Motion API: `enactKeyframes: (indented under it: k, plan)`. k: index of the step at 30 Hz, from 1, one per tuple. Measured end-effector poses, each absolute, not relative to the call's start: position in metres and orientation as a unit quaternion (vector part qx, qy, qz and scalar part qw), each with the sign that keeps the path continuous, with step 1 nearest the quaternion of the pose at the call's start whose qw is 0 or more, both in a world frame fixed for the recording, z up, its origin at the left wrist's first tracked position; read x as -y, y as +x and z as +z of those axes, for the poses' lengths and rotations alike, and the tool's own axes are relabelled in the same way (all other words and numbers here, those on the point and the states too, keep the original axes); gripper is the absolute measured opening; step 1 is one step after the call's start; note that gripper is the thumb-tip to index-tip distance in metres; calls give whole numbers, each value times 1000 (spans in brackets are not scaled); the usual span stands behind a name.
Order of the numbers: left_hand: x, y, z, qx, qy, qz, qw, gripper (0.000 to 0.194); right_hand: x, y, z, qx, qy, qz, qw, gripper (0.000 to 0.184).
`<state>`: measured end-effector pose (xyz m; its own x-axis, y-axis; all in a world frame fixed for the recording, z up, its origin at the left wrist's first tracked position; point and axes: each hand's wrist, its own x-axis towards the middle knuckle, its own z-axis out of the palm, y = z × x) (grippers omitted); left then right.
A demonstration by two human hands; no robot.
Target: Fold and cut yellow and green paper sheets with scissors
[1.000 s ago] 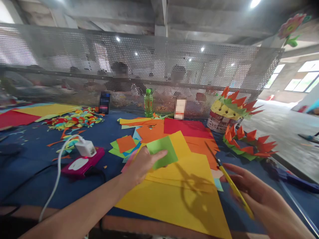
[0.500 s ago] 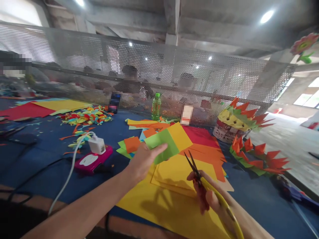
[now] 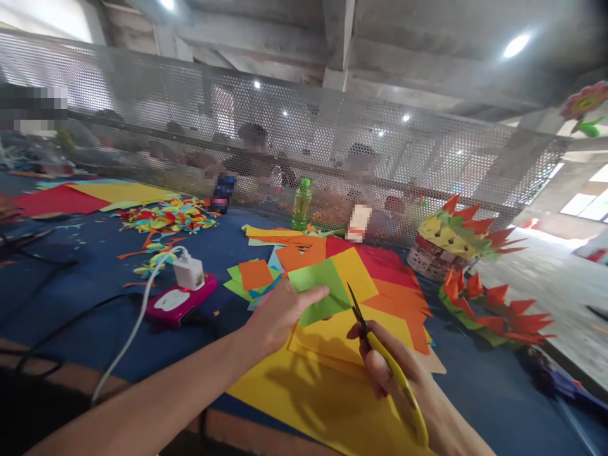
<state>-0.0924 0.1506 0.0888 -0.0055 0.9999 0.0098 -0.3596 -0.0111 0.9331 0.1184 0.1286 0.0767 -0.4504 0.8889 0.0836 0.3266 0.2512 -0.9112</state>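
My left hand [image 3: 278,313] pinches a stack of square papers [image 3: 327,288], green on top with yellow behind, held up over the table. My right hand [image 3: 399,380] grips yellow-handled scissors [image 3: 380,354]; their dark blades point up and meet the right edge of the green paper. Under both hands lie large yellow sheets [image 3: 327,392] on top of red and orange paper [image 3: 389,278].
The blue table [image 3: 95,316] carries a pink power strip with a white charger [image 3: 183,291], cut paper scraps [image 3: 166,218], small orange and green squares [image 3: 251,275], a green bottle [image 3: 301,204] and folded paper crowns [image 3: 475,266]. A perforated metal screen [image 3: 304,145] stands behind, people beyond it.
My right hand took a firm hold of the scissors and swung them up and left to the green paper's edge. My left hand lifted the papers slightly.
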Motion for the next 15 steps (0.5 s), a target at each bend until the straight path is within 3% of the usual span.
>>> enactKeyframes:
  k: [12, 15]
  plan:
    - [-156, -94, 87, -413, 362, 595, 587, 31, -123, 114, 73, 691, -449, 447, 349, 50]
    - [-158, -95, 86, -427, 340, 604, 580, 33, -124, 111, 73, 621, -476, 475, 404, 41]
